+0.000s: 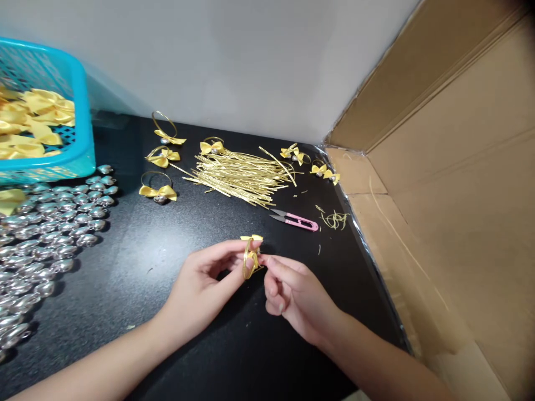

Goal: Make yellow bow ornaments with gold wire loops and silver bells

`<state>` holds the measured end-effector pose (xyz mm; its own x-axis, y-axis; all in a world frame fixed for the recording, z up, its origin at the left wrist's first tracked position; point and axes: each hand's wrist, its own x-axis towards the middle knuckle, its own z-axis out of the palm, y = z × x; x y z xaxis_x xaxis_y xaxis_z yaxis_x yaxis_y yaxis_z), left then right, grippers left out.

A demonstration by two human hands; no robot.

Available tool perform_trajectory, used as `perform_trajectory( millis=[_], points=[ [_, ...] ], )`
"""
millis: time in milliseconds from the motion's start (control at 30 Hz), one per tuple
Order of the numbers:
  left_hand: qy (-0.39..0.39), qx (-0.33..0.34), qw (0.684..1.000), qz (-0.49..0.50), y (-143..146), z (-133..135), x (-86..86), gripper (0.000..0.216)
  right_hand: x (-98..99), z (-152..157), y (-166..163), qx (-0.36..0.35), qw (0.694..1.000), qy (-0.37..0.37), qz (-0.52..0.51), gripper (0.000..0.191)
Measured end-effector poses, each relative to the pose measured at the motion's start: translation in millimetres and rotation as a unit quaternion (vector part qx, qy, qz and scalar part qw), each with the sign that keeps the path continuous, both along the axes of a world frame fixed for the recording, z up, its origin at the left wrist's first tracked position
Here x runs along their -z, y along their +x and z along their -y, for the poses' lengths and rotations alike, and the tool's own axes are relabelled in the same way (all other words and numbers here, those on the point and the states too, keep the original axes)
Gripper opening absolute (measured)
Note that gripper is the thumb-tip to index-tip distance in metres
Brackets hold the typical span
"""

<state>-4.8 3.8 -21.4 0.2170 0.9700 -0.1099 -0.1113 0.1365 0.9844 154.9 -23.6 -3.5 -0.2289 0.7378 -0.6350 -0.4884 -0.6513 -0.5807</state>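
Note:
A yellow ribbon bow (252,238) with a loop of gold cord (247,267) is pinched between the thumb and fingers of my left hand (209,270). The loop faces me and covers part of the bow. At the bow's right side, my right hand (292,289) has its thumb and forefinger pressed together, touching or nearly touching it. Whatever lies between those fingertips is too small to make out. The other fingers of that hand are curled. Beyond the hands lie pink-handled thread snips (296,219), blades pointing left.
Gold cord strips (238,177) lie in a pile at the back. Finished-looking looped bows (159,192) sit around it. Cord scraps (334,219) lie right of the snips. Silver charms (54,228) spread at left, below a blue basket (86,122) of bows. Cardboard (451,139) borders the right.

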Motion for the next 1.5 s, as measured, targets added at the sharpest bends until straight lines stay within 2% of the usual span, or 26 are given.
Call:
perform_trajectory(
  millis=[100, 200, 367, 567, 900, 1033, 1233, 1400, 1500],
  points=[
    [0.013, 0.013, 1.000, 0.001, 0, 0, 0.5, 0.019, -2.3, -1, -1, 0.017, 0.998, -0.035, -0.053, 0.032],
    [0.021, 0.028, 0.999, -0.002, -1, 1, 1.0, 0.020, -5.0, -1, -2, 0.043, 0.996, -0.058, -0.061, 0.035],
    [0.027, 0.030, 0.999, -0.015, -1, 1, 2.6, 0.022, -5.2, 0, -3, 0.049, 0.997, -0.056, -0.027, 0.033],
    [0.016, 0.026, 0.999, -0.017, -2, 1, 1.1, 0.020, -4.3, 2, -4, -0.001, 0.999, -0.030, 0.019, 0.033],
    [0.015, 0.031, 0.999, -0.028, -1, 2, -1.6, 0.017, -2.1, 4, -5, 0.045, 0.997, -0.047, 0.041, 0.034],
    [0.013, 0.040, 0.998, -0.037, -2, 1, -1.4, 0.018, -2.0, 5, -3, 0.072, 0.996, -0.013, 0.049, 0.031],
    [0.016, 0.051, 0.997, -0.056, -4, 2, -1.0, 0.018, 2.9, -1, 2, 0.116, 0.984, 0.070, 0.116, 0.026],
    [0.023, 0.071, 0.995, -0.073, -3, 1, 0.2, 0.018, 6.7, -5, 5, 0.097, 0.965, 0.132, 0.205, 0.015],
    [0.033, 0.083, 0.993, -0.078, -4, 1, -0.1, 0.019, 5.3, -7, 6, 0.076, 0.960, 0.142, 0.228, 0.014]
  ],
)
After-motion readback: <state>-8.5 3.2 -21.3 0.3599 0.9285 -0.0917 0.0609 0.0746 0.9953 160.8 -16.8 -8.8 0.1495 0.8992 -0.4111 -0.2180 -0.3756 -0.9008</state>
